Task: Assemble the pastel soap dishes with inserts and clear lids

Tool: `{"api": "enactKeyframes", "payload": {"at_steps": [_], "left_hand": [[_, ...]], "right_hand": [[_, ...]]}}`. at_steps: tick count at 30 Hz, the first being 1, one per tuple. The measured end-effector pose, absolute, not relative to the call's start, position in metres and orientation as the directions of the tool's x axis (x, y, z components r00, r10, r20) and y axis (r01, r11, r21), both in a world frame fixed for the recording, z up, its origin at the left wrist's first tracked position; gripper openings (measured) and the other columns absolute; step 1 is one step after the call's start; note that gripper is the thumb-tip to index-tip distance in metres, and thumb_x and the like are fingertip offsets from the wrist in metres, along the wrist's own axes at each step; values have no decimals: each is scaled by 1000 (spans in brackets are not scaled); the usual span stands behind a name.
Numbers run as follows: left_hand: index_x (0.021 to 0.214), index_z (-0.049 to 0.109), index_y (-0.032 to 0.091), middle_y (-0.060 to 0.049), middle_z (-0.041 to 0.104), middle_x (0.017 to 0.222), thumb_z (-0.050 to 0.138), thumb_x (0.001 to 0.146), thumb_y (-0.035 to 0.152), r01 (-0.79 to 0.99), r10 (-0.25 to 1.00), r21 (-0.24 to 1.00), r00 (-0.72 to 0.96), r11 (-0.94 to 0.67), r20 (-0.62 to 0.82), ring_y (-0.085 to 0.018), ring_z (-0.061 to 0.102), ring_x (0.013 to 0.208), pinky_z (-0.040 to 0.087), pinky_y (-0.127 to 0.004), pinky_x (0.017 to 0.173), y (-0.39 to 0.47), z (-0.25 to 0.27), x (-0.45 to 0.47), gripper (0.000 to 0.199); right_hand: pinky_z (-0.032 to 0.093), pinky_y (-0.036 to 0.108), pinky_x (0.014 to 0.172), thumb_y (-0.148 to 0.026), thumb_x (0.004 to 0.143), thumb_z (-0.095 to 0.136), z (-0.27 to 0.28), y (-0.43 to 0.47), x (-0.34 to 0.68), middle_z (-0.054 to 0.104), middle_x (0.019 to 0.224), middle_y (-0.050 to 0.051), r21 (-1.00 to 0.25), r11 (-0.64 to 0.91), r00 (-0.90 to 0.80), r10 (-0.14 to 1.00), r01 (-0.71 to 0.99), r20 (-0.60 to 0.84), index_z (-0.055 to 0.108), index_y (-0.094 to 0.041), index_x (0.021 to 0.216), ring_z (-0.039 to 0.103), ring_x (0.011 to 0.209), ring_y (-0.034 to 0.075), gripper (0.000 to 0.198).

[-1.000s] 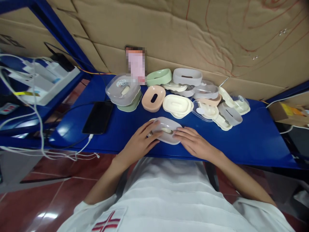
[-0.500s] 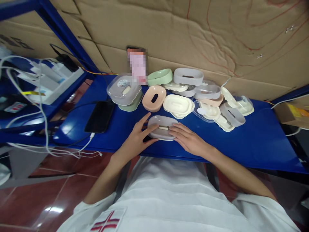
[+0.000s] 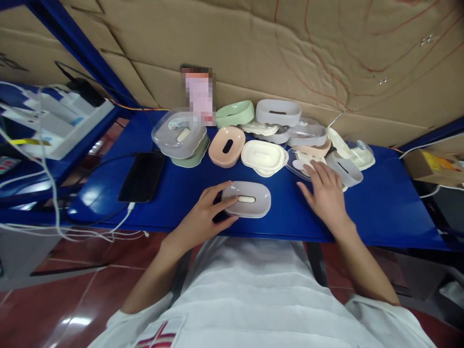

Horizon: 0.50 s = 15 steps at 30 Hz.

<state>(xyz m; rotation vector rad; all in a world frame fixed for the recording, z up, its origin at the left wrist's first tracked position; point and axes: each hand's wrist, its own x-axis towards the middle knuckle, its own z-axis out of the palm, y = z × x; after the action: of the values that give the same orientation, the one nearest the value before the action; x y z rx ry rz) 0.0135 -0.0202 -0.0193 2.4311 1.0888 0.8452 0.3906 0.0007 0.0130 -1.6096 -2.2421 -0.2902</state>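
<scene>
A grey oval soap box (image 3: 260, 205) with a cream bar set in its middle slot lies near the front of the blue table. My left hand (image 3: 206, 212) grips its left end, thumb at the near side and fingers over the top. Farther right, my right hand (image 3: 326, 193) is open over a clear lid (image 3: 294, 166) and cream parts, its thumb held apart; its fingertips partly cover them, and contact is hard to tell. Beside that hand lies a grey slotted shell (image 3: 348, 171). Cream trays (image 3: 263, 155) and a peach slotted shell (image 3: 225, 146) sit behind the grey box.
At the left back, a clear-lidded box (image 3: 177, 135) rests on a green part. A black phone (image 3: 141, 176) with a white cable lies at left. Another phone (image 3: 199, 96) leans on the cardboard (image 3: 235, 43). Green (image 3: 235, 114) and grey (image 3: 278, 113) shells stand behind.
My right hand has left the grey soap box and moved right to the pile of parts. My left hand stays on the box. The view has shifted slightly.
</scene>
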Motion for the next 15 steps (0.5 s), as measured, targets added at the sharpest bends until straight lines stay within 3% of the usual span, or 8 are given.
{"api": "enactKeyframes", "payload": {"at_steps": [2, 4, 6, 10, 13, 15], "left_hand": [[140, 68, 29, -12, 50, 162, 74, 101, 36, 527, 752, 548, 551, -650, 362, -32, 52, 148, 52, -53, 122, -24, -17, 19, 40], [137, 69, 27, -13, 49, 160, 75, 101, 40, 511, 753, 573, 563, -641, 341, -32, 52, 149, 51, -52, 124, -26, -16, 25, 39], [139, 66, 26, -13, 49, 159, 74, 101, 43, 512, 767, 600, 564, -615, 306, -31, 56, 146, 51, -50, 124, -28, -15, 30, 43], [150, 56, 29, -11, 52, 156, 75, 100, 43, 519, 795, 641, 548, -566, 259, -28, 59, 143, 51, -47, 125, -29, -14, 34, 55], [151, 55, 32, -10, 52, 156, 76, 99, 42, 510, 802, 660, 543, -552, 251, -28, 58, 145, 49, -47, 126, -29, -14, 32, 57], [150, 56, 33, -9, 52, 156, 77, 98, 43, 504, 802, 669, 545, -546, 244, -28, 58, 145, 49, -47, 126, -28, -15, 30, 57]], "right_hand": [[43, 66, 118, -37, 110, 53, 15, -1, 414, 71, 144, 19, -43, 238, -204, 900, 970, 385, 68, -16, 140, 58, 145, 41, 40], [46, 62, 117, -37, 110, 53, 19, -8, 429, 78, 131, 15, -127, 249, -188, 911, 960, 367, 74, -19, 126, 64, 138, 38, 32], [52, 56, 113, -43, 108, 58, 22, -20, 434, 80, 124, 12, -320, 255, -130, 922, 912, 366, 74, -23, 122, 72, 128, 34, 29], [66, 45, 88, -53, 108, 58, 14, -40, 428, 81, 101, 6, -747, 172, -26, 979, 642, 203, 56, -26, 149, 81, 87, 25, 49], [67, 42, 78, -56, 109, 52, -3, -45, 422, 79, 106, 7, -799, 102, 3, 992, 593, 129, 44, -26, 160, 79, 77, 23, 60], [67, 46, 88, -55, 110, 52, -11, -47, 418, 73, 129, 15, -722, 108, 43, 981, 683, 188, 44, -25, 162, 79, 100, 27, 61]]}}
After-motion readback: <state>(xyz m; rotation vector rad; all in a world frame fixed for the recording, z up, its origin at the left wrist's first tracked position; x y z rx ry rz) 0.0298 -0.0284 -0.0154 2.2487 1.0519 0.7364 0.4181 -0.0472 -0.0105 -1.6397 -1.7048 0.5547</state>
